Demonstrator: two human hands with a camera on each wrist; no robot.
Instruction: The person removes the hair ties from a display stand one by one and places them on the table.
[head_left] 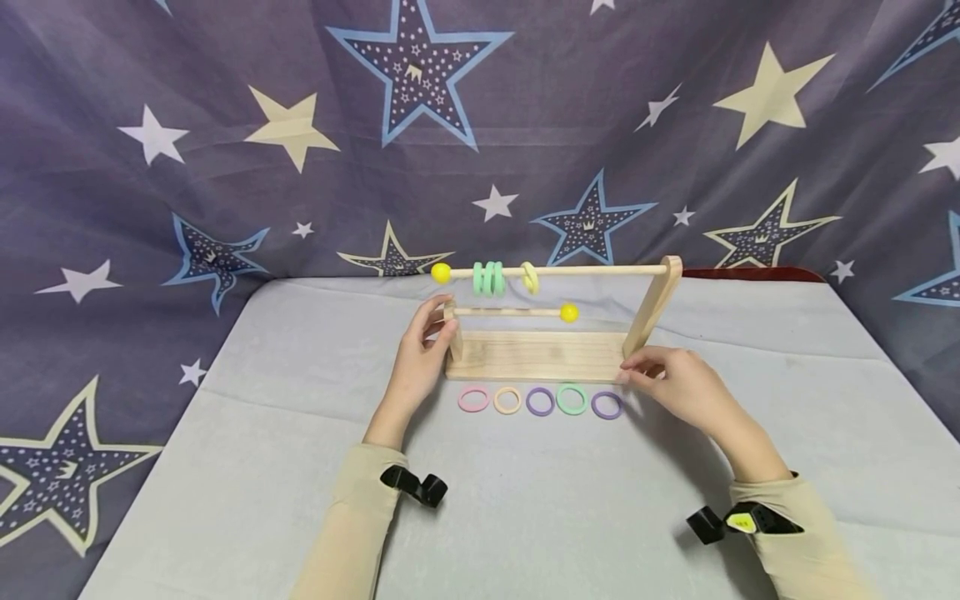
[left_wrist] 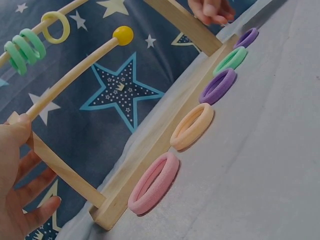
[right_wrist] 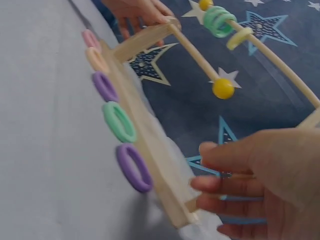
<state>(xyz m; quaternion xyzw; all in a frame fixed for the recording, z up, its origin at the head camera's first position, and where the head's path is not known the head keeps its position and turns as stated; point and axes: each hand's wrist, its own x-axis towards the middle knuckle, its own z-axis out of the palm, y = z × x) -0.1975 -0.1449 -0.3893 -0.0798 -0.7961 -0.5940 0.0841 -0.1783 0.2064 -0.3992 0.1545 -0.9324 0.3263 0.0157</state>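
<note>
A wooden hair-tie stand [head_left: 536, 354] has a flat base, two uprights and two rods tipped with yellow balls. My left hand [head_left: 424, 354] pinches the top of its short left upright [left_wrist: 65, 167], thumb in front, other fingers spread behind. At the base's right end is my right hand [head_left: 678, 383], fingertips right at the corner and fingers loosely bent. Three green hair ties [head_left: 488, 278] and a yellow one [head_left: 530, 278] hang on the upper rod. In front of the base lie pink [left_wrist: 153, 184], orange [left_wrist: 192, 126], purple [right_wrist: 134, 167] and green [right_wrist: 119, 122] hair ties in a row.
A pale grey cloth covers the table [head_left: 525, 517]. Behind it hangs a dark curtain [head_left: 525, 108] printed with stars. A dark red edge [head_left: 757, 273] shows at the back right. Each sleeve carries a black wrist camera [head_left: 414, 485].
</note>
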